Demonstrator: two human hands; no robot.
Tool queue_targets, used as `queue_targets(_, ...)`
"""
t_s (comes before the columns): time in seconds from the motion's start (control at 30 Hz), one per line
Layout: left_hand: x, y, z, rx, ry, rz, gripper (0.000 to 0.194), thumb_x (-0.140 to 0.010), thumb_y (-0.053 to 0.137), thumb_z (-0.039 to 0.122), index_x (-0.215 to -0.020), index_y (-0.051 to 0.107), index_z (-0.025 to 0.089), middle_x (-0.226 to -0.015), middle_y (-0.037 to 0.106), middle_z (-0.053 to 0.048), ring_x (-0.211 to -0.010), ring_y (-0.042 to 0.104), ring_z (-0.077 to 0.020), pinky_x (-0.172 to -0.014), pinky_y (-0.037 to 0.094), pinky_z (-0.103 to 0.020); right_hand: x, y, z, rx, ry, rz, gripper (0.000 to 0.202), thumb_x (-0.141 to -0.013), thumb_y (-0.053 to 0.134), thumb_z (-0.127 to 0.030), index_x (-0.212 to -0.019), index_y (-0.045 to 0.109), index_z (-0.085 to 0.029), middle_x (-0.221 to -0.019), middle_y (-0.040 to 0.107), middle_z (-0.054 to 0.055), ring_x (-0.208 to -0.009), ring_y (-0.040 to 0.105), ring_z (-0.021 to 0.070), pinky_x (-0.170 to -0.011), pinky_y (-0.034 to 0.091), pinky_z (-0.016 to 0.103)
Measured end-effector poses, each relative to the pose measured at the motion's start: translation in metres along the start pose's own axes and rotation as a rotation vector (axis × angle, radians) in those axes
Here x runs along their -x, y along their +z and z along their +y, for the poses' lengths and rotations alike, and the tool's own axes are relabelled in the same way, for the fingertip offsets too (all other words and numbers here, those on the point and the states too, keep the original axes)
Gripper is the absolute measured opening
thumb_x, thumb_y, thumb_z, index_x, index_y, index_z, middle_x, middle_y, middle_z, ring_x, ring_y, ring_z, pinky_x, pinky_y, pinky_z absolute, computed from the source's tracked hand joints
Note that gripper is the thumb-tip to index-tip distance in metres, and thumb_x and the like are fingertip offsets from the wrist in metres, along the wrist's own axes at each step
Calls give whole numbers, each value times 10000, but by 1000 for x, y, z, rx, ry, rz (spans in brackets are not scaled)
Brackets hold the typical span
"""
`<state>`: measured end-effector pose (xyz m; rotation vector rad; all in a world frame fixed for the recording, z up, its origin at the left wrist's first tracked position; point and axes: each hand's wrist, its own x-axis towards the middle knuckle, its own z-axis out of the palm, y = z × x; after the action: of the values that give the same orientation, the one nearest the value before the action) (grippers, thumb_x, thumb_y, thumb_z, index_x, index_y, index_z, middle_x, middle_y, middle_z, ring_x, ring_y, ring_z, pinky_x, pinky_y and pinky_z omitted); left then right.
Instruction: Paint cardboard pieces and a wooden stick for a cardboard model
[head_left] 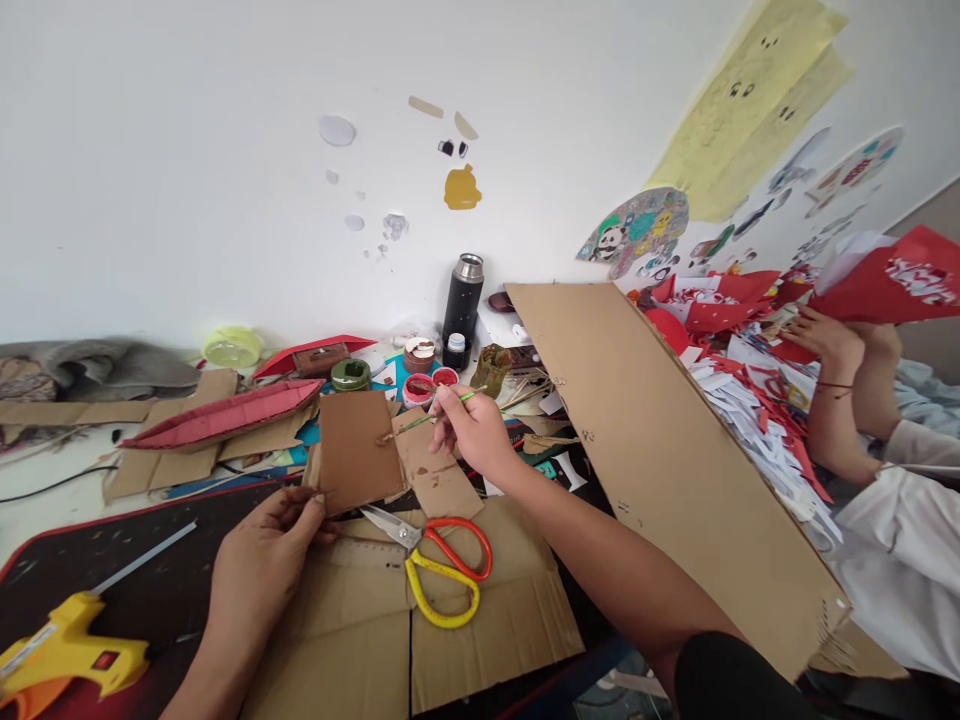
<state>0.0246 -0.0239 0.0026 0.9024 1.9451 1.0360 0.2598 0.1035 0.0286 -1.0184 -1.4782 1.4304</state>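
My left hand (264,550) pinches the lower left corner of a brown-painted cardboard piece (360,455) between thumb and fingers. In my right hand (472,430) is a thin green-handled paintbrush (420,420); its brown-stained bristles are at the painted piece's right edge, whether touching I cannot tell. A smaller paint-spotted cardboard scrap (439,475) lies below the right hand. Scissors (406,534) with one red and one yellow handle lie partly spread on a cardboard sheet (502,620), over a clear ruler (371,556).
Behind the hands stand open pots of red paint (418,390), a green pot (350,375) and a black flask (463,305). A yellow glue gun (90,640) lies at left, near a pink boat-shaped piece (232,412). A large cardboard panel (660,450) leans at right, beside another person's arms (840,390).
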Motion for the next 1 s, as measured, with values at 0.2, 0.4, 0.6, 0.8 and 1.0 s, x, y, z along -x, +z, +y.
queue_targets(0.2, 1, -1, -2, -34, 14, 11, 502, -624, 669, 723, -870, 726, 290, -639, 801, -15, -670, 806, -321, -703, 622, -399, -29, 13, 4, 77, -133, 27, 568, -1062, 542, -770, -905, 616, -230, -658, 681, -23, -538, 709, 141, -438, 445, 200)
queue_targets(0.4, 0, -1, -6, -2, 12, 16, 517, -652, 691, 732, -900, 735, 280, -660, 813, -22, -692, 817, -325, -719, 639, -396, -15, 6, 7, 163, -129, -1, 547, -1113, 498, -725, -919, 641, -234, -618, 666, -30, -538, 697, 139, -504, 470, 209)
queue_targets(0.6, -3, -1, -11, -17, 62, 43, 475, -700, 698, 703, -893, 755, 272, -678, 826, -31, -696, 827, -330, -746, 661, -417, 24, -10, 2, 181, -72, -4, 583, -1094, 492, -760, -892, 647, -236, -569, 631, -32, -516, 681, 155, -509, 466, 225)
queue_targets(0.8, -1, -1, -9, -17, 51, 43, 470, -691, 691, 691, -899, 748, 273, -684, 832, -30, -713, 837, -334, -741, 657, -416, 53, -13, -1, 138, -22, -43, 601, -1071, 512, -789, -867, 622, -235, -532, 623, -28, -477, 635, 152, -492, 452, 227)
queue_targets(1.0, -1, -1, -9, -41, 50, 26, 503, -684, 670, 714, -914, 734, 272, -709, 842, -40, -731, 838, -337, -778, 644, -417, 64, -7, 2, 105, 20, -95, 653, -1056, 514, -831, -834, 625, -228, -533, 627, -19, -469, 648, 155, -490, 458, 234)
